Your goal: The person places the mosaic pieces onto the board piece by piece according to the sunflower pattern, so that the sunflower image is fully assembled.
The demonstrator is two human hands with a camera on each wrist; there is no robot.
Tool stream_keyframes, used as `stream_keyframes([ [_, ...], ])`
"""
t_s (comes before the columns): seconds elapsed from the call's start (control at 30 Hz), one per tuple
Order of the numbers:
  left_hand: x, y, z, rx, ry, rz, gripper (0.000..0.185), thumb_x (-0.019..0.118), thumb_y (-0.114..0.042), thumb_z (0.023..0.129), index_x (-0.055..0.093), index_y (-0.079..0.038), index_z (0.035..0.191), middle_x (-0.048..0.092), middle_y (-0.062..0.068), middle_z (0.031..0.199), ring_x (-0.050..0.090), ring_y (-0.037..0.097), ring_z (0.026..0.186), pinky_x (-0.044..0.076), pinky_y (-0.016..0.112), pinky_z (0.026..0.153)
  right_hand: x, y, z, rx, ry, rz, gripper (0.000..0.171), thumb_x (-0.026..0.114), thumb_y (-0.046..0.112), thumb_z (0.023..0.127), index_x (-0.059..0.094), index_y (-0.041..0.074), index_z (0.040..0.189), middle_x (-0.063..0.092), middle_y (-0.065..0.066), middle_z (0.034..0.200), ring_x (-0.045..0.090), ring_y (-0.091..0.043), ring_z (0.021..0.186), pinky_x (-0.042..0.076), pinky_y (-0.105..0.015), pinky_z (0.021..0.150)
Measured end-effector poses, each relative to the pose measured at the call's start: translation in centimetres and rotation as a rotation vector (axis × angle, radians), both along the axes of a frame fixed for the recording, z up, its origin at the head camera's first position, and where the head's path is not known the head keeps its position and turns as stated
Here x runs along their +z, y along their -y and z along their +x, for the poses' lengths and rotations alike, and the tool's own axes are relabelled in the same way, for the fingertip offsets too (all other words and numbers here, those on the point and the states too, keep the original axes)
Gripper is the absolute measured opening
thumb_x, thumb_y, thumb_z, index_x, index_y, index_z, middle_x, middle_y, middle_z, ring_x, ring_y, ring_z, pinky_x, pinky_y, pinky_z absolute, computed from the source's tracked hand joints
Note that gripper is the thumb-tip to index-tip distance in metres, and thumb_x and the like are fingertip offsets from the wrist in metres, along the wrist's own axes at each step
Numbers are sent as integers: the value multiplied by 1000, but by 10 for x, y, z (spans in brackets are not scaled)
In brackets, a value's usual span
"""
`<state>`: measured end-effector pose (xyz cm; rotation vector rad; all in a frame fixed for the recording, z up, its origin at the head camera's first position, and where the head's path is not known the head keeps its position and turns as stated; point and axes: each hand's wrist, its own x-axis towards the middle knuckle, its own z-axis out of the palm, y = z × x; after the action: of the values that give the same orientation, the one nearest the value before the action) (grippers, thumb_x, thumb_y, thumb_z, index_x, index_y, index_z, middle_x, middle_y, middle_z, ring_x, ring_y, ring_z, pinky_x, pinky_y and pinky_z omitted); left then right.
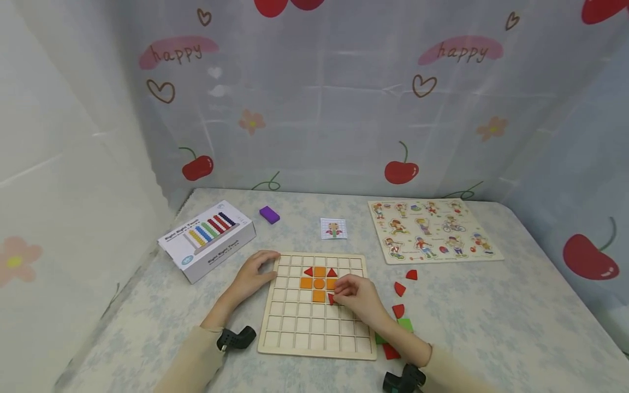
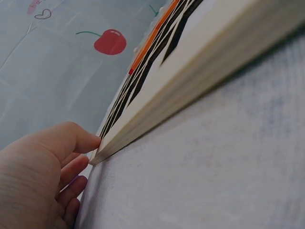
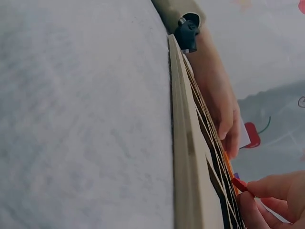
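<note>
Fingers of the right hand (image 1: 357,296) pinch a red triangle (image 1: 331,298) over the grid board (image 1: 295,327); left hand (image 1: 254,271) lies flat, steadying its far-left corner.

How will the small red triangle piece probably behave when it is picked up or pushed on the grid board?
The red triangle piece, pinched by the right hand, looks like a thin, stiff, flat tile, so it probably will not bend or roll. It seems light for its size. On the wooden grid board, the raised cell walls would likely stop it from sliding far.
</note>
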<state>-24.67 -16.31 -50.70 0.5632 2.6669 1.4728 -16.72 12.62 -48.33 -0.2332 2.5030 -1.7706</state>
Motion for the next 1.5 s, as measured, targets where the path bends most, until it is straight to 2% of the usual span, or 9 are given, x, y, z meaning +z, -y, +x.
stream_keyframes([
  [0.17, 0, -1, 0, -5, 3, -4, 43, 66, -13, 87, 58, -9, 130, 54, 9, 136, 42, 29, 135, 31, 48, 115, -2, 4, 1, -41, -7, -8, 18, 71, -4, 77, 67, -2, 94, 68, -15, 87, 63, -8, 70, 55, -16, 65],
  [0.33, 1, -1, 0, 2, 9, -4, 43, 66, -13, 87, 58, -9, 130, 55, 8, 135, 42, 29, 135, 30, 48, 116, -4, 2, 3, 2, -25, -6, 23, 71, -6, 76, 67, -3, 99, 69, -16, 92, 63, -7, 73, 55, -16, 66],
  [0.47, 0, -1, -1, 7, 10, -8, 43, 66, -13, 87, 58, -10, 129, 55, 7, 135, 42, 29, 135, 30, 48, 116, -6, 3, 3, 47, -94, 45, 27, 74, -3, 76, 67, -1, 102, 69, -14, 94, 60, -5, 74, 54, -16, 67],
  [0.63, 0, -1, -1, 8, 10, -10, 43, 66, -13, 88, 58, -10, 130, 55, 7, 136, 42, 29, 135, 30, 49, 116, -6, 6, 3, 46, -159, 101, 27, 74, -4, 74, 68, 0, 101, 69, -11, 89, 57, -3, 72, 53, -17, 65],
  [0.97, 2, -1, 1, 10, 27, -7, 43, 66, -13, 88, 57, -10, 130, 54, 7, 136, 42, 29, 136, 30, 49, 116, -6, 8, 3, 30, -164, 89, 20, 71, -7, 77, 68, -1, 96, 68, -12, 86, 59, -7, 72, 53, -16, 65],
  [1.3, 3, -3, 0, 19, 36, -20, 43, 65, -13, 88, 57, -10, 130, 54, 7, 137, 41, 28, 136, 30, 48, 117, -6, 7, 2, -20, -155, 91, 18, 69, -8, 77, 68, 1, 93, 67, -9, 83, 57, -4, 69, 52, -15, 63],
  [1.5, 3, -2, 0, 16, 31, -19, 43, 65, -13, 88, 57, -10, 130, 54, 7, 137, 41, 28, 136, 30, 48, 116, -7, 6, 2, -14, -160, 105, 19, 70, -8, 76, 68, 2, 92, 67, -8, 82, 55, -3, 69, 51, -15, 62],
])
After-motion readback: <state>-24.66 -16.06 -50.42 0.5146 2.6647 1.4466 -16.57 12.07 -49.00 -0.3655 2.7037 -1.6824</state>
